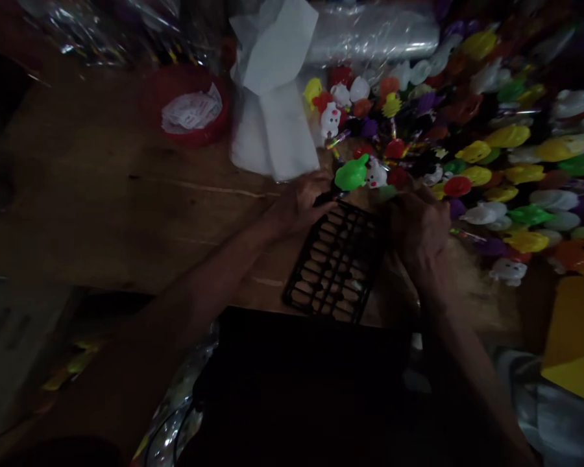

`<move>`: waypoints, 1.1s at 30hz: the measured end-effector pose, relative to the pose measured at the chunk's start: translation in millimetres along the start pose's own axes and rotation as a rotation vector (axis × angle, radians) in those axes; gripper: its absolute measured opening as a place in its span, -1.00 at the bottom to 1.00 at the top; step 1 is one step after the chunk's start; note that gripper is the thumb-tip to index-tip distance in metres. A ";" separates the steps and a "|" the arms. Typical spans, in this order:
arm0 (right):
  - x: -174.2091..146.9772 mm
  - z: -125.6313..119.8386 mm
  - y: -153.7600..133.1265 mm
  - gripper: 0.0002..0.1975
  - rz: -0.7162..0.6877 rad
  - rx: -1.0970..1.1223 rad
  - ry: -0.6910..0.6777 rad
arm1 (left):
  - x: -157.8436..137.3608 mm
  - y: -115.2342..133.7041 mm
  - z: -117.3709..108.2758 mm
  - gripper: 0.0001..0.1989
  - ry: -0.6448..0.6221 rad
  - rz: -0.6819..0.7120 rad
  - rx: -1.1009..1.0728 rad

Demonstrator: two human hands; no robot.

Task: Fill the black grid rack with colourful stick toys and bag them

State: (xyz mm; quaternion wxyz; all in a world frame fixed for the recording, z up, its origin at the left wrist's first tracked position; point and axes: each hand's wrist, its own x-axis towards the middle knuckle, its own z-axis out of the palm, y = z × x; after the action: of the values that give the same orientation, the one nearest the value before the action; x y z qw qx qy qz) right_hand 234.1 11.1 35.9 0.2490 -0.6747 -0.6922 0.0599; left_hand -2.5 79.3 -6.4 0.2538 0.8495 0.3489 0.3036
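On the wooden table lies a black plastic frame point(331, 259) with rows of slots, like a sprue of small moulded parts. My left hand point(311, 200) is closed at its upper left corner, the thumb pressed along the edge. Beside those fingertips is a bright green animal-shaped toy topper point(352, 174); whether the hand also touches it I cannot tell. My right hand point(422, 224) is curled at the frame's upper right side, next to the toys. Its fingertips are lost in shadow, and what they hold is hidden. A white toy with a pink nose point(376, 174) lies between the hands.
Many colourful toy-topped sticks point(501, 175) crowd the right side. Clear plastic bags point(292, 130) and a plastic-wrapped roll point(374, 32) lie at the back. A red bowl point(194, 135) holds paper slips point(192, 110). Yellow card point(577, 337) is at the lower right.
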 end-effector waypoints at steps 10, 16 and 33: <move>-17.8 12.4 -36.6 -0.74 0.112 0.399 0.010 | 3.1 0.0 0.9 -0.85 -0.049 0.012 -0.008; -15.4 27.0 -34.5 -0.73 0.058 0.534 0.105 | 3.7 0.1 6.5 -0.82 -0.032 0.035 0.043; -14.8 38.7 -11.9 -0.68 -0.095 0.302 0.104 | 12.3 28.6 11.1 -0.49 0.007 -0.078 -0.603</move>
State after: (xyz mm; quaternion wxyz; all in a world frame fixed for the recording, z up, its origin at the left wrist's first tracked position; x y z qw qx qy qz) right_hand 206.4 5.6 3.3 0.3858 -0.5984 -0.6925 0.1163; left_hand 24.8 68.1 8.5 0.5048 0.7207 0.2764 0.3864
